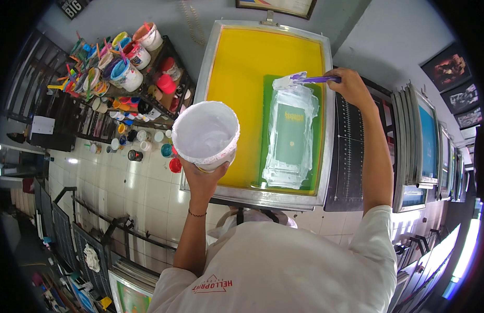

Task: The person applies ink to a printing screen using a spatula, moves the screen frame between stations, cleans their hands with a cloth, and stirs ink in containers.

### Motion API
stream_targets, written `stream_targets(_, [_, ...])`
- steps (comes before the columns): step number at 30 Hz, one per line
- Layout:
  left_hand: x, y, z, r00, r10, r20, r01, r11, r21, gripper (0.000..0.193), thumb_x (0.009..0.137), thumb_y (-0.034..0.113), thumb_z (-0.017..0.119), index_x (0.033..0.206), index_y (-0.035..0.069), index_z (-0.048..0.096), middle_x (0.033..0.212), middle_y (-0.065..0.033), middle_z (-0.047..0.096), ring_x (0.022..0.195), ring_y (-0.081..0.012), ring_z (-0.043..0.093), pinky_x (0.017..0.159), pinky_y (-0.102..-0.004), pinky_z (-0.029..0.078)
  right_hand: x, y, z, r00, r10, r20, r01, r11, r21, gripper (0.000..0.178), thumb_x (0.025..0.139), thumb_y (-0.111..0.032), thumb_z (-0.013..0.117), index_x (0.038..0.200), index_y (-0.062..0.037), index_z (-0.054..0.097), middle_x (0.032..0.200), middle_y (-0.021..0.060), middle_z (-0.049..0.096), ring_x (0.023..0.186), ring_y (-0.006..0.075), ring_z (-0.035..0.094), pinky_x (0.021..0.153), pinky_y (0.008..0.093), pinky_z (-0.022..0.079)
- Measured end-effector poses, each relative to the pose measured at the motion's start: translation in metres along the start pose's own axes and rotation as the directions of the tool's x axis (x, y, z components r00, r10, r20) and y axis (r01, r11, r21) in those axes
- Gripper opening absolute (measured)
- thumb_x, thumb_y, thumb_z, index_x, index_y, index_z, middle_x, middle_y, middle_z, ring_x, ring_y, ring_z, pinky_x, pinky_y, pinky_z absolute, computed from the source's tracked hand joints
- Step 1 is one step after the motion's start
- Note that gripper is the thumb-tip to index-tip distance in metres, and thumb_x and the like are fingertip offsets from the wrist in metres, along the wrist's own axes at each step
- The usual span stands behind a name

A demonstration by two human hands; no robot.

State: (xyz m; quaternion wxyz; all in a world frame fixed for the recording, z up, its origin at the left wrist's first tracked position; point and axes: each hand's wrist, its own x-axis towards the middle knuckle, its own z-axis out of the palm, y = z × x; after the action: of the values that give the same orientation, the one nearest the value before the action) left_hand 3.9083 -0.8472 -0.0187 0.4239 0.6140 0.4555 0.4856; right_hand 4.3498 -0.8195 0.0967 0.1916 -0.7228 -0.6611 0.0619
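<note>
My left hand (201, 180) is wrapped round the lower part of a white tub of ink (206, 130), held tilted beside the screen's left edge. Thick white ink coats its inside and rim. In my right hand (351, 86) is a purple spatula (319, 80), its blade loaded with white ink. The blade is at the top of a white ink band on the silkscreen frame (242, 68). That screen has yellow mesh and a green stencil area (268, 104). White ink (289, 176) surrounds a green rectangle with a small pale design (293, 116).
On the left, a dark rack (171, 52) holds several ink tubs with coloured spatulas. More jars (135, 155) stand on the tiled floor (137, 193). A black board with markings (349, 151) lies right of the screen. Several framed screens (409, 135) lean at the right wall.
</note>
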Motion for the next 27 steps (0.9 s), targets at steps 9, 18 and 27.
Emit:
stream_targets(9, [0.005, -0.004, 0.007, 0.998, 0.02, 0.051, -0.013, 0.991, -0.131, 0.098, 0.068, 0.005, 0.084, 0.146, 0.002, 0.024, 0.14, -0.0153, 0.041, 0.129, -0.0257, 0.044, 0.109, -0.039, 0.039, -0.011, -0.009, 0.015, 0.999, -0.015, -0.038, 0.015, 1.0, 0.0, 0.036, 0.077, -0.02, 0.066, 0.104, 0.0032, 0.071, 0.099, 0.0264, 0.068, 0.091, 0.0405, 0.066, 0.089, 0.0407, 0.051])
stream_targets(18, [0.022, -0.006, 0.001, 0.993, 0.086, 0.086, -0.084, 0.996, -0.024, 0.104, 0.066, 0.008, 0.084, 0.148, 0.002, 0.02, 0.142, -0.016, 0.038, 0.131, -0.0268, 0.041, 0.112, -0.0399, 0.035, -0.087, -0.045, -0.074, 0.993, 0.111, -0.048, -0.112, 0.994, 0.001, 0.035, 0.082, -0.021, 0.066, 0.11, 0.0002, 0.071, 0.101, 0.0188, 0.072, 0.093, 0.0296, 0.068, 0.089, 0.0371, 0.05])
stream_targets(27, [0.027, -0.012, 0.005, 0.987, 0.063, 0.148, -0.053, 0.996, -0.072, 0.099, 0.068, 0.015, 0.084, 0.145, 0.001, 0.024, 0.139, -0.0173, 0.043, 0.128, -0.0276, 0.045, 0.109, -0.0408, 0.038, -0.263, -0.085, -0.049, 0.883, 0.432, 0.184, -0.43, 0.901, -0.05, 0.031, 0.075, -0.009, 0.067, 0.105, -0.0008, 0.072, 0.082, 0.0143, 0.063, 0.075, 0.0282, 0.061, 0.071, 0.0376, 0.047])
